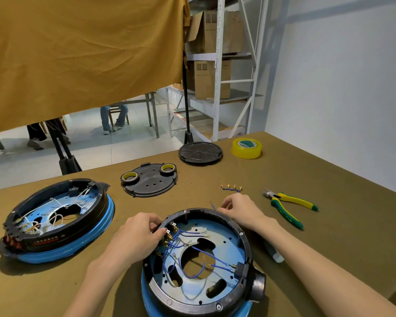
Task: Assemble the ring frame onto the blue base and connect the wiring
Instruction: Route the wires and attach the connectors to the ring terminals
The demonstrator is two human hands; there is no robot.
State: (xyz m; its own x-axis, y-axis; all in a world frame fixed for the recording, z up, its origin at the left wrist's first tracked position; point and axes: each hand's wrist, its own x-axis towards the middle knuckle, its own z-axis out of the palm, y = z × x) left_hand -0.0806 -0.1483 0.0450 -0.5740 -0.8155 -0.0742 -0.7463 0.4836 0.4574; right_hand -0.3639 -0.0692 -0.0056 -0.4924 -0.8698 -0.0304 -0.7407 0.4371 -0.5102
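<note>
A black ring frame sits on a blue base at the table's near middle, with several blue wires looping inside it. My left hand grips the switch block on the ring's left rim, fingers curled over the terminals. My right hand rests behind the ring's far rim and pinches a short blue wire with a gold terminal. More loose terminal wires lie farther back.
A second ring-and-base unit with white wiring stands at the left. Black cover plates, tape rolls, and yellow-green cutters lie behind and to the right. A pale tool lies under my right forearm.
</note>
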